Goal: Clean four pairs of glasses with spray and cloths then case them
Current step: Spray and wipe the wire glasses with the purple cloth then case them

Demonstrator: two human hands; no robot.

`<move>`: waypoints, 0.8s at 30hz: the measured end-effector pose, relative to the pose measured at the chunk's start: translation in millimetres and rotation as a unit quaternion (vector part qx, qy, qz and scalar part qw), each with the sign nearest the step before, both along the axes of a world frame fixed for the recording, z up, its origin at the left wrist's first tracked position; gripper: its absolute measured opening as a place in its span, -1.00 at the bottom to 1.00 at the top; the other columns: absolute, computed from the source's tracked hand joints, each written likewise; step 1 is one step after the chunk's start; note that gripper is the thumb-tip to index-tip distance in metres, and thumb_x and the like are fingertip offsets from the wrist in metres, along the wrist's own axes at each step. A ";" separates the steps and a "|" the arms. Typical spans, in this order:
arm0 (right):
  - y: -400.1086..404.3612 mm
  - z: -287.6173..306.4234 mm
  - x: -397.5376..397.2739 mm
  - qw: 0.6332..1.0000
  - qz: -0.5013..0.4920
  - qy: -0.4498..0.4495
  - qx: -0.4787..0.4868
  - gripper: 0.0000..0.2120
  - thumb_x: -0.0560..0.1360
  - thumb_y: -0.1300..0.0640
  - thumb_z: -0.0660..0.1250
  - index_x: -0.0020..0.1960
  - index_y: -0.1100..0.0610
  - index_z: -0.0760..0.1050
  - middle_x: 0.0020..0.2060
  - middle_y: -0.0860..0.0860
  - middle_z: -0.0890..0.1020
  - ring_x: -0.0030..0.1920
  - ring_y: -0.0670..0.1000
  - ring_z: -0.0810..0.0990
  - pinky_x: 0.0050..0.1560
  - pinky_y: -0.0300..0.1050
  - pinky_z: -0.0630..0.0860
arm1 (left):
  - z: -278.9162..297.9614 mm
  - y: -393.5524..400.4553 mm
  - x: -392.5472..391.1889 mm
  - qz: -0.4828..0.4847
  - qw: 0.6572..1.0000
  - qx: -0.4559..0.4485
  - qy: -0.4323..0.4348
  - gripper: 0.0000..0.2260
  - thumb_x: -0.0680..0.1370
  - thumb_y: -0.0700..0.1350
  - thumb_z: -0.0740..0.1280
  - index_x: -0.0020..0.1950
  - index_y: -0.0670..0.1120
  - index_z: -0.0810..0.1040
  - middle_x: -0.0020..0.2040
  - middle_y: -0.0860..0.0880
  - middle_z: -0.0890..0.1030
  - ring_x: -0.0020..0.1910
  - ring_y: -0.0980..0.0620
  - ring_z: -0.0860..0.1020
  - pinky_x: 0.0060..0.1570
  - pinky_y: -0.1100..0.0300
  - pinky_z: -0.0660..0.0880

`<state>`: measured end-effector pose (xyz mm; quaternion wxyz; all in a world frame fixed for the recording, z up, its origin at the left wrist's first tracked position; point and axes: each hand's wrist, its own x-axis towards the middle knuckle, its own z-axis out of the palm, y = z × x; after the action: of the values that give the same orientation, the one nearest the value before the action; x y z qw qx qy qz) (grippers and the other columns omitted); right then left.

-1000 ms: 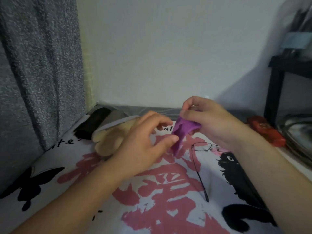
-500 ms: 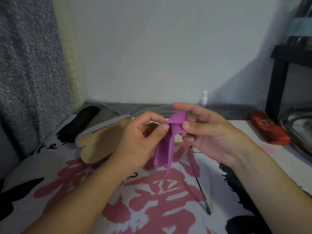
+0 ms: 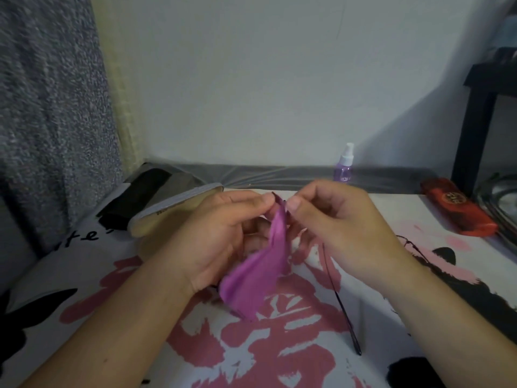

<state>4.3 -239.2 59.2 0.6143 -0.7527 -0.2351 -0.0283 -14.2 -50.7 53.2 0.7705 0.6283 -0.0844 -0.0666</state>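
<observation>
Two hands are working here: I am seeing my left hand [image 3: 221,239] and right hand [image 3: 338,228] pinching the top edge of the purple cloth [image 3: 260,273] between thumb and fingers, the cloth hanging above the printed bedsheet [image 3: 279,359]. I am judging that the glasses [image 3: 340,301], lying just beneath the right hand, are risking a knock if it drops, while the spray bottle [image 3: 344,163] is standing well apart by the wall and open room is lying toward me
</observation>
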 end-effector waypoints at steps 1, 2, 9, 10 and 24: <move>2.2 -2.4 -0.4 1.000 0.001 -0.009 -0.018 -0.86 0.56 0.08 0.41 -0.13 0.11 0.63 -0.29 0.07 0.70 -0.31 0.11 0.67 -0.22 0.09 0.63 | -2.1 -2.1 0.5 0.018 1.000 -0.007 -0.012 -0.83 0.50 -0.11 0.38 -0.11 -0.19 0.71 -0.26 -0.12 0.62 -0.30 0.03 0.56 -0.26 0.22 0.57; 4.0 -4.2 -0.3 0.999 -0.004 -0.016 -0.029 -0.88 0.55 0.05 0.42 -0.10 0.08 0.65 -0.24 0.03 0.72 -0.25 0.06 0.69 -0.14 0.10 0.64 | -4.0 -3.3 1.7 0.039 0.999 -0.009 -0.026 -0.82 0.49 -0.13 0.37 -0.11 -0.20 0.72 -0.29 -0.12 0.61 -0.33 0.05 0.56 -0.31 0.26 0.57; 2.2 -11.5 8.3 0.998 0.012 0.063 0.004 -0.93 0.54 0.20 0.44 0.01 0.11 0.68 -0.09 0.08 0.75 -0.06 0.07 0.73 0.08 0.09 0.63 | -9.3 -7.0 5.5 0.115 0.991 0.061 -0.036 -0.83 0.60 -0.22 0.35 -0.07 -0.30 0.67 -0.22 -0.24 0.61 -0.29 -0.04 0.57 -0.27 0.22 0.59; 1.4 -11.5 8.8 0.997 0.019 0.080 0.013 -0.91 0.55 0.24 0.43 0.01 0.12 0.68 -0.08 0.10 0.74 -0.10 0.07 0.73 0.02 0.02 0.63 | -10.2 -7.3 5.8 0.117 0.990 0.076 -0.030 -0.84 0.60 -0.21 0.35 -0.07 -0.29 0.67 -0.21 -0.23 0.62 -0.27 -0.06 0.55 -0.25 0.20 0.58; 0.1 -15.1 11.2 0.975 0.077 0.144 0.150 -0.83 0.48 0.40 0.44 0.03 0.23 0.65 -0.16 0.14 0.68 -0.08 0.12 0.70 0.12 0.11 0.62 | -12.2 -5.0 4.5 0.036 0.999 0.019 0.000 -0.89 0.54 -0.23 0.38 -0.05 -0.26 0.66 -0.13 -0.21 0.64 -0.16 -0.04 0.58 -0.16 0.21 0.56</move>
<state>15.5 -239.1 44.1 0.7483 -0.6275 -0.1942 0.0930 -9.6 -55.7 41.0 0.7602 0.6456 -0.0607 -0.0407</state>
